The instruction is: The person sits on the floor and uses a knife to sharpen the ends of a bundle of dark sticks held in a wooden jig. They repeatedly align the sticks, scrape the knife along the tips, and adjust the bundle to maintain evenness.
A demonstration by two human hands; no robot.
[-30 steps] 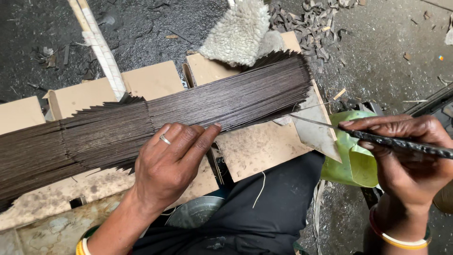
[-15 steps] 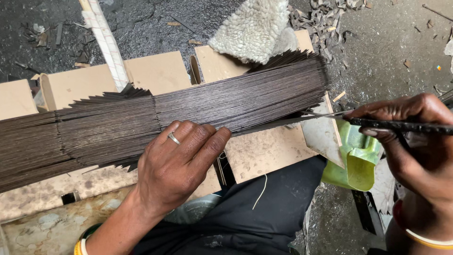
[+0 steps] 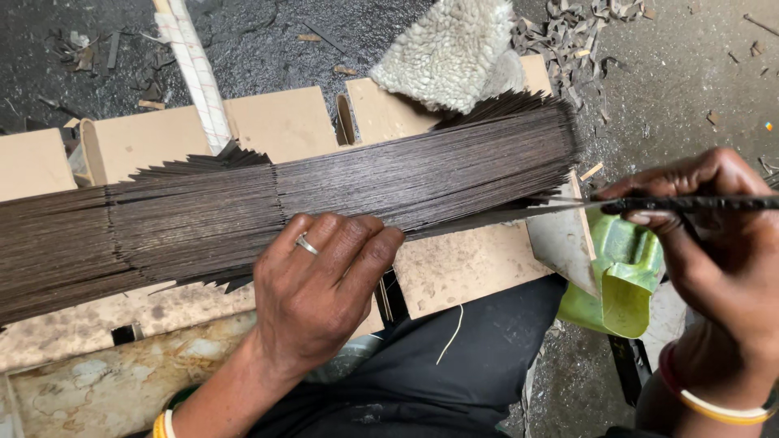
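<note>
One long bundle of thin dark sticks (image 3: 284,207) under the flat, spread left hand (image 3: 320,292); right hand (image 3: 718,243) pinching one slim dark blade (image 3: 568,209), now nearer the frame's right edge.

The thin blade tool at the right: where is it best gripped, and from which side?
Probably by the dark handle, from the right, as the right hand does. The tool lies about level, its thin metal blade pointing left into the near edge of the dark strips, so only the handle end is free. The left hand rests flat on the strips.
</note>
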